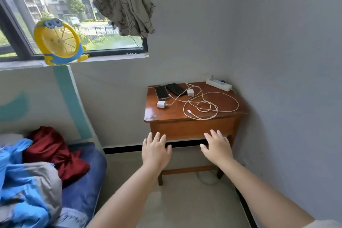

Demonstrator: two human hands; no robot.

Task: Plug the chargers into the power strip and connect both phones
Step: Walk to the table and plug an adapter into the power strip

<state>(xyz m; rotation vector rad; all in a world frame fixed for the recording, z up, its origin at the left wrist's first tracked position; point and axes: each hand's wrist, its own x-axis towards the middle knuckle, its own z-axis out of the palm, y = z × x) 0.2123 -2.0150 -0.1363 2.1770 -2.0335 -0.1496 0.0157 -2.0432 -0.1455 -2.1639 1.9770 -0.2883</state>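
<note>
A small brown wooden table [166,114] stands in the room's corner. On its far right corner lies a white power strip [219,84]. Two dark phones lie at the far left: one [161,92] and another [175,89] beside it. A white charger block [160,104] sits near the left phone, a second one [190,92] near the middle. Their pale cables [207,106] lie coiled and tangled across the top. My left hand [155,151] and my right hand [217,147] hover in front of the table's near edge, fingers spread, holding nothing.
A bed with blue, grey and red bedding [37,172] lies at the left. A yellow cartoon fan [59,41] stands on the window sill. A knotted curtain [127,3] hangs above. Walls close in behind and to the right of the table.
</note>
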